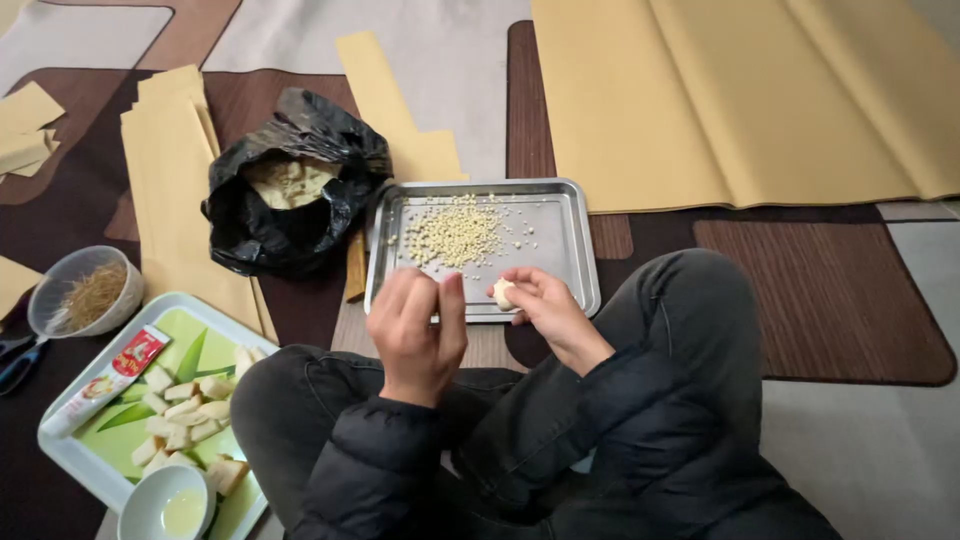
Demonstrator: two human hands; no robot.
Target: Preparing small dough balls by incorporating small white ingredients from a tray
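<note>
Right hand (540, 300) pinches a pale lump (503, 293) over the tray (570, 215) to catch bits, left hand (415, 325) loosely curled, apparently empty.

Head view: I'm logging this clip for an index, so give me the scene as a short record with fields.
setting: person seated on a patterned floor mat
left hand: raised over the near edge of the metal tray, fingers curled; whether it holds anything cannot be told
right hand: pinching a small pale lump
metal tray: holds a heap of small pale pellets
behind tray: open black bag, yellow paper sheets
left side: green tray with pale chunks, tube, small white bowl, clear bowl
</note>
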